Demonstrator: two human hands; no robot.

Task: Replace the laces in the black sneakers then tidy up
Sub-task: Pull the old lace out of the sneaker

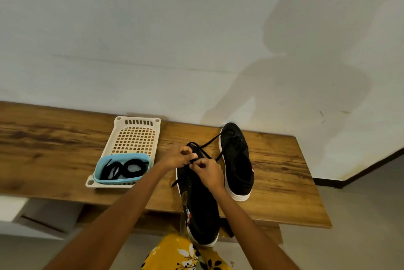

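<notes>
Two black sneakers with white soles are on the wooden table (54, 138). The near sneaker (200, 210) overhangs the front edge, heel toward me. Over its lace area my left hand (178, 157) and my right hand (207, 171) each pinch part of a black lace (211, 142), which loops above the toe and trails toward the far sneaker (237, 160). That far sneaker stands to the right, laced. My hands hide the near shoe's eyelets.
A cream perforated tray (135, 136) lies left of the shoes. A small blue basket (122, 179) sits on its near end and holds coiled black laces (131, 168). A white wall rises behind the table. Yellow floral clothing shows at the bottom.
</notes>
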